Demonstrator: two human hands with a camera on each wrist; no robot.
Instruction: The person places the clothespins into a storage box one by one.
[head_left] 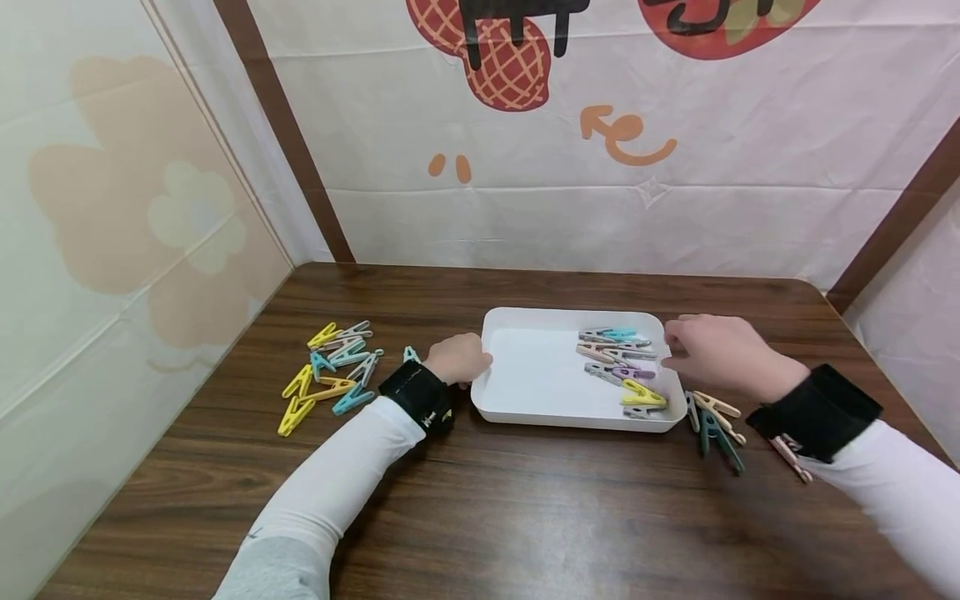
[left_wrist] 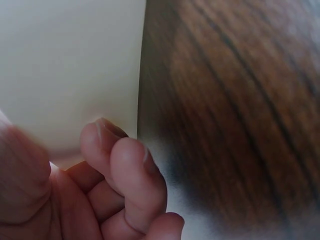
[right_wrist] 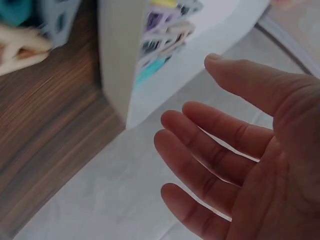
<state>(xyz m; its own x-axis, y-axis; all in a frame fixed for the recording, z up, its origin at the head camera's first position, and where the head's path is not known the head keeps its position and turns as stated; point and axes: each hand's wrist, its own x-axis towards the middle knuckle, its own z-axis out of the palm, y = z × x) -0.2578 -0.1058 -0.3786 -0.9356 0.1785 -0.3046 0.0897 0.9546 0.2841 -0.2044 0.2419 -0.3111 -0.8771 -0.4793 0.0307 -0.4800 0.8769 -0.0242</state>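
A white tray (head_left: 540,367) lies on the table with several clothespins (head_left: 618,354) in its right half, in turquoise, grey, beige, purple and yellow. My left hand (head_left: 459,358) grips the tray's left edge, thumb at the rim and curled fingers (left_wrist: 135,165) against the outer wall. Beside the right rim, my right hand (head_left: 723,354) hovers with nothing in it. Its fingers (right_wrist: 210,155) are spread and slightly bent in the right wrist view, apart from the tray wall.
Left of the tray lies a loose group of clothespins (head_left: 341,358), yellow, blue and grey. One blue clothespin (head_left: 410,354) shows next to the left wrist. Dark green and beige clothespins (head_left: 716,425) lie by the tray's right front corner, and a pinkish clothespin (head_left: 789,457) is partly under the right forearm.
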